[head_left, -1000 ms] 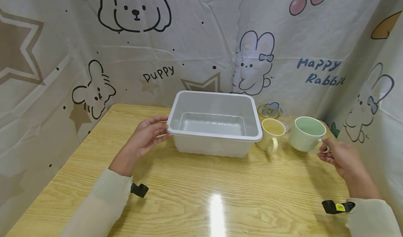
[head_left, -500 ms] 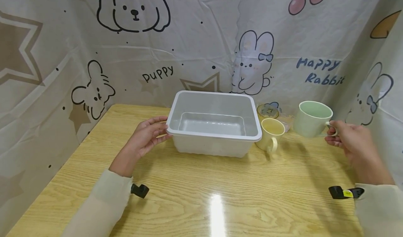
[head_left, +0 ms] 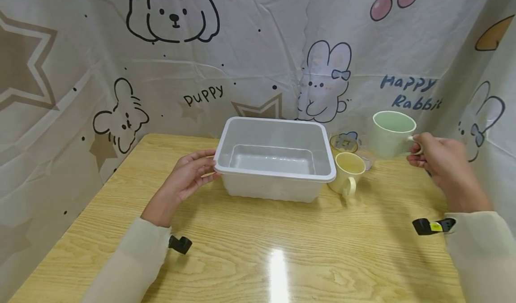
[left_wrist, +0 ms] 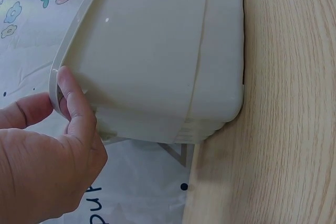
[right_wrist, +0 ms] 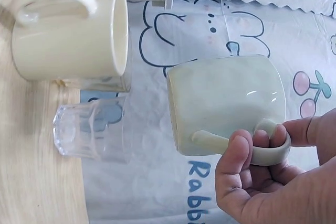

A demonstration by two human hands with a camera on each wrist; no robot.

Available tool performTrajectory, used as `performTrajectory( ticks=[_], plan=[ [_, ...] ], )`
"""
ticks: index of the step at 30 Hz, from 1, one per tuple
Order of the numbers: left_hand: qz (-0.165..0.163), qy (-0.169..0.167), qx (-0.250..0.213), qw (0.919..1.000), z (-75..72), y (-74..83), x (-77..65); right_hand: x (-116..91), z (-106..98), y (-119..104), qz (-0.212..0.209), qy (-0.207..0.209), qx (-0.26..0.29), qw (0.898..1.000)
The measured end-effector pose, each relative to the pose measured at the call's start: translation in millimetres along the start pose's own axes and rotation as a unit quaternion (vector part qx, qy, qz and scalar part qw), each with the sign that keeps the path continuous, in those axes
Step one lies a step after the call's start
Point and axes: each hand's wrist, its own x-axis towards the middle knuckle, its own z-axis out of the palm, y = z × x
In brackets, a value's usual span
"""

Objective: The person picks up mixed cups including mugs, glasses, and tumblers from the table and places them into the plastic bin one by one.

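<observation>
My right hand [head_left: 441, 164] grips the handle of a pale green mug [head_left: 391, 137], held upright above the table at the right. In the right wrist view, the thumb and fingers wrap the handle of that green mug [right_wrist: 226, 106]. At the left, my left hand [head_left: 187, 175] pinches the rim of a white plastic bin [head_left: 274, 186]. The left wrist view shows the thumb and a finger [left_wrist: 76, 98] at either side of the bin's rim [left_wrist: 60, 59]. Nothing lies inside the bin.
A cream-yellow mug [head_left: 347, 171] stands against the bin's right side, handle toward me. Behind it are clear drinking glasses; one glass [right_wrist: 92, 132] shows plainly in the right wrist view. A printed curtain [head_left: 258, 61] encloses the wooden table [head_left: 242, 240] at back and sides.
My right hand has lifted the green mug off the table, first up and slightly right, then higher and back left. The left hand and the bin have stayed in place.
</observation>
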Motion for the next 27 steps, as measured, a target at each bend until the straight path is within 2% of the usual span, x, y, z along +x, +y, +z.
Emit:
performTrajectory(
  ticks=[7, 15, 20, 27],
  plan=[
    [0.003, 0.003, 0.007, 1.0000, 0.7, -0.4, -0.3, 5, 18, -22, -0.030, 0.004, -0.008, 1.000],
    [0.003, 0.004, 0.009, 1.0000, 0.1, -0.2, -0.3, 9, 39, -51, -0.084, 0.013, -0.020, 0.996],
    [0.003, 0.003, 0.007, 1.0000, -0.5, 0.3, -1.2, 15, 54, -74, -0.093, 0.016, -0.017, 0.995],
    [0.004, 0.001, 0.007, 1.0000, -0.9, 0.9, -1.9, 22, 78, -99, -0.116, 0.007, -0.043, 0.992]
  ],
)
